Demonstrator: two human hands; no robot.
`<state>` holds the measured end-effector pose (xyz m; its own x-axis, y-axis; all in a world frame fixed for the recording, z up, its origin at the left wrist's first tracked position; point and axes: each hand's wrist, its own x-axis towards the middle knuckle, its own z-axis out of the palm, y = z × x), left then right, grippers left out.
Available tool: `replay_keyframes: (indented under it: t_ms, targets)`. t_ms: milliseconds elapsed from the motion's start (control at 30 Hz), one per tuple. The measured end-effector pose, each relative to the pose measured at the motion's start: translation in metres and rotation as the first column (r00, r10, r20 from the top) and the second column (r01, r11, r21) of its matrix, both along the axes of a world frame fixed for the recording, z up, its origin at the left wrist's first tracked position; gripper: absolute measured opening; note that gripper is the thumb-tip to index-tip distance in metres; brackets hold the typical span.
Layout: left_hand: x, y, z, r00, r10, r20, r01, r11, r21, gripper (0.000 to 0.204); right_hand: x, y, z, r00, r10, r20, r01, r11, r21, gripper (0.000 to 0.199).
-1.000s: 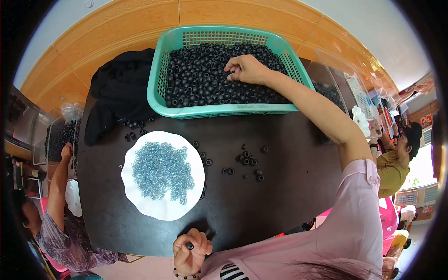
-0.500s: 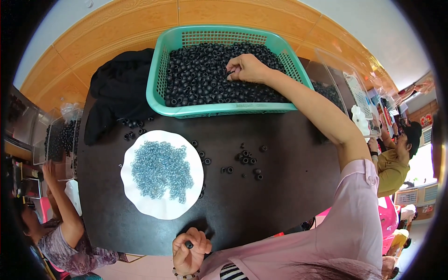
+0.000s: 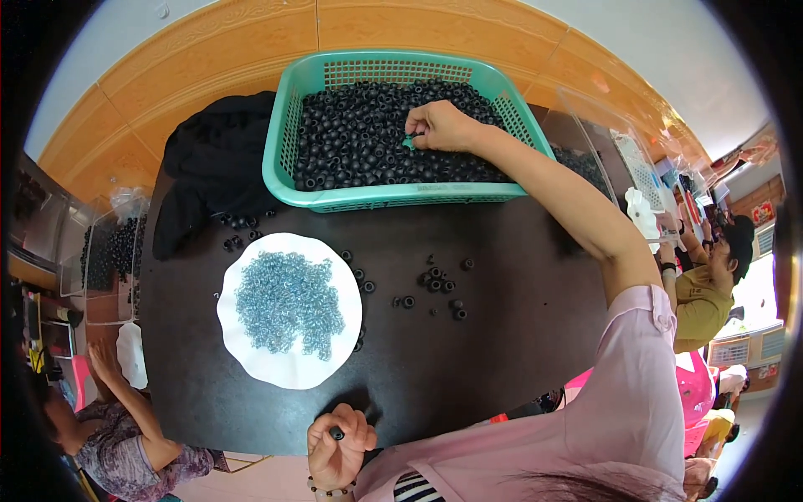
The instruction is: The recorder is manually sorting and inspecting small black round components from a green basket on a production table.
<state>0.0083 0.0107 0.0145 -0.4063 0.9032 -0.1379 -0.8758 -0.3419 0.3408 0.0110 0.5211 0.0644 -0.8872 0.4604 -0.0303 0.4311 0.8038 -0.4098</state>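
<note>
At the table's near edge, my left hand (image 3: 340, 442) is closed, with a small black bead (image 3: 336, 432) held in its fingers. My right arm reaches across to a green plastic basket (image 3: 401, 197) heaped with black beads (image 3: 360, 138). Over the heap, my right hand (image 3: 443, 127) is pinched on a small green piece (image 3: 408, 141) whose exact kind I cannot make out. A white wavy-rimmed plate (image 3: 242, 365) lies left of centre, bearing a pile of tiny clear-blue tube-like pieces (image 3: 288, 303).
Loose black beads (image 3: 435, 281) are scattered right of the plate. A bunched black cloth (image 3: 219, 151) lies by the basket. Clear bins flank the dark table (image 3: 510, 335) on both sides. One person (image 3: 125, 452) sits at the left, another (image 3: 707, 289) at the right.
A green piece now shows between my right fingertips, where something dark showed before. My left hand stays nearly still with its bead. The person at the left has lowered a hand.
</note>
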Motion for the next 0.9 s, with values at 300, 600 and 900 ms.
replay_keyframes:
  t_ms: [300,600,900]
  targets:
    - [-0.001,0.004,0.012,0.997,-0.036,-0.065,0.028,0.993,-0.116,0.03,0.004,0.008,0.001,0.995,-0.079,-0.058,0.071,0.989,-0.127,0.028]
    - [0.0,0.003,0.011,0.997,-0.032,-0.065,0.026,0.995,-0.092,0.029,-0.003,-0.002,-0.001,0.998,-0.001,0.057,-0.006,0.992,0.128,0.028]
    - [-0.001,0.003,0.01,0.996,-0.041,-0.075,0.035,0.996,-0.082,0.029,-0.009,-0.001,0.004,0.994,-0.038,0.098,0.023,0.988,0.151,0.027]
